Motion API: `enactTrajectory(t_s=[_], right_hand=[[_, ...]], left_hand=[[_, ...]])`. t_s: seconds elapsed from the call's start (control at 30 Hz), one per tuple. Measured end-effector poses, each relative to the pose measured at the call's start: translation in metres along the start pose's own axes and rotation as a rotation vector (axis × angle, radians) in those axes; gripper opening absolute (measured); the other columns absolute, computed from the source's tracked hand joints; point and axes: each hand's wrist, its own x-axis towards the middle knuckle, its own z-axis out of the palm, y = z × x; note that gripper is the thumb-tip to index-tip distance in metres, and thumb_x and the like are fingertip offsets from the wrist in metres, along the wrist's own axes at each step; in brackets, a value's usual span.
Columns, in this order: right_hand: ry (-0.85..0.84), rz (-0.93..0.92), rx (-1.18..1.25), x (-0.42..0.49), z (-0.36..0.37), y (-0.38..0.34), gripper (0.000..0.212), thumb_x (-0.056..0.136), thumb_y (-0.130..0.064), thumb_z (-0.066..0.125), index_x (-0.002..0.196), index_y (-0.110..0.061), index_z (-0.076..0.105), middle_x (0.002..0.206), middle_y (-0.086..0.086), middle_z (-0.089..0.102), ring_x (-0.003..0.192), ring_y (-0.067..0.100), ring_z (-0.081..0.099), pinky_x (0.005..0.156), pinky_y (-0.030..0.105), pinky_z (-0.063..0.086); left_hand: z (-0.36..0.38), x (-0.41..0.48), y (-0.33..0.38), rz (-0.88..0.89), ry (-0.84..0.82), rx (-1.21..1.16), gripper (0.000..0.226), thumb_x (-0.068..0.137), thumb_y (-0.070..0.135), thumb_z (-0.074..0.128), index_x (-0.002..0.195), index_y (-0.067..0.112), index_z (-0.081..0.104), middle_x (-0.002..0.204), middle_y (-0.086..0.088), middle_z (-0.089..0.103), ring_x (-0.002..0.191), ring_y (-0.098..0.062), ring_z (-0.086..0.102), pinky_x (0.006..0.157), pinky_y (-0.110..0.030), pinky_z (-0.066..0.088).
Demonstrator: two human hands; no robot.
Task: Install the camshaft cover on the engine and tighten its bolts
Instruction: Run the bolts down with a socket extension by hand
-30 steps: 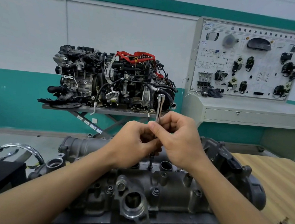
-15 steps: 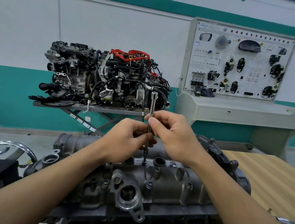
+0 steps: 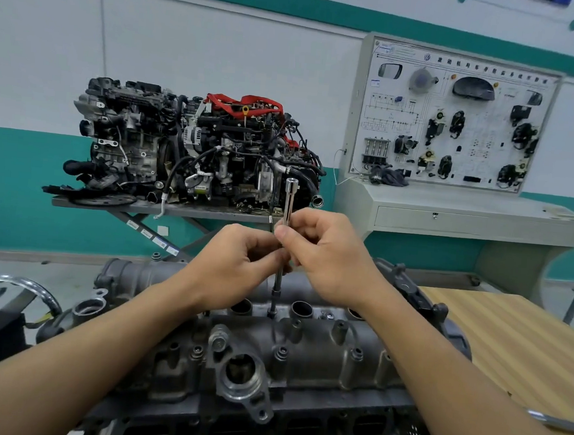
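Hands: left hand [image 3: 237, 265], right hand [image 3: 330, 258] pinch extension bar [image 3: 289, 200] | mid-shaft hidden

Extension bar [image 3: 290, 200] — slight twist between fingers [image 3: 286, 235]

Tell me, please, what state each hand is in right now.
Left hand: closed, pinching the extension bar.
Right hand: closed, pinching the same extension bar.

Legible only as a round VW emblem [image 3: 427, 57] beside a blurred, unreadable row of Chinese characters [image 3: 489, 70] atop the white training board [image 3: 486, 107], plus illegible white stickers [image 3: 147, 233] on the lift arm.
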Motion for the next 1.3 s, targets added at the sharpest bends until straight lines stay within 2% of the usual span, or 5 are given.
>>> enactTrajectory(t_s=[0.4, 0.7, 0.93, 1.1, 1.3], right_hand=[[-0.029, -0.005, 0.063, 0.001, 0.0, 0.002, 0.015, 0.098, -0.013, 0.06, 0.091, -0.002, 0.068, 0.051, -0.009, 0.054, 0.046, 0.0, 0.045, 0.049, 0.015, 0.039], [0.007, 0.059, 0.035, 0.0, 0.005, 0.002, 0.017, 0.09, -0.027, 0.072, 0.1, -0.015, 0.065, 0.056, -0.006, 0.057, 0.051, 0.006, 0.05, 0.051, 0.019, 0.043], [0.158, 0.034, -0.108, 0.001, 0.008, -0.001, 0.026, 0.084, -0.026, 0.078, 0.072, -0.012, 0.06, 0.057, -0.001, 0.057, 0.051, 0.01, 0.049, 0.05, 0.027, 0.045], [0.1, 0.066, -0.03, -0.001, 0.007, -0.002, 0.023, 0.085, -0.035, 0.076, 0.092, -0.018, 0.062, 0.055, -0.005, 0.055, 0.05, 0.007, 0.049, 0.05, 0.021, 0.043], [0.07, -0.012, -0.054, -0.001, 0.005, -0.001, 0.02, 0.092, -0.015, 0.069, 0.077, -0.002, 0.065, 0.059, 0.011, 0.057, 0.051, 0.011, 0.05, 0.049, 0.026, 0.045]], left_hand=[[0.001, 0.0, 0.001, 0.032, 0.028, 0.05, 0.016, 0.096, 0.016, 0.06, 0.092, 0.01, 0.074, 0.078, -0.017, 0.071, 0.063, -0.032, 0.057, 0.064, -0.046, 0.053], [0.0, -0.001, 0.0, 0.012, 0.033, 0.069, 0.017, 0.094, 0.014, 0.067, 0.079, 0.013, 0.074, 0.063, 0.013, 0.069, 0.056, 0.002, 0.058, 0.057, -0.013, 0.043], [0.002, 0.0, 0.006, -0.021, 0.036, 0.118, 0.032, 0.086, 0.033, 0.075, 0.075, 0.003, 0.073, 0.068, -0.017, 0.07, 0.055, -0.022, 0.053, 0.058, -0.042, 0.049], [-0.005, -0.001, 0.008, -0.064, -0.031, 0.052, 0.024, 0.093, 0.009, 0.069, 0.071, 0.018, 0.072, 0.058, 0.014, 0.07, 0.053, 0.002, 0.062, 0.054, -0.009, 0.044], [-0.007, 0.001, 0.01, -0.066, -0.14, 0.045, 0.015, 0.096, 0.012, 0.063, 0.099, 0.002, 0.073, 0.092, -0.016, 0.076, 0.088, -0.022, 0.072, 0.088, -0.049, 0.055]])
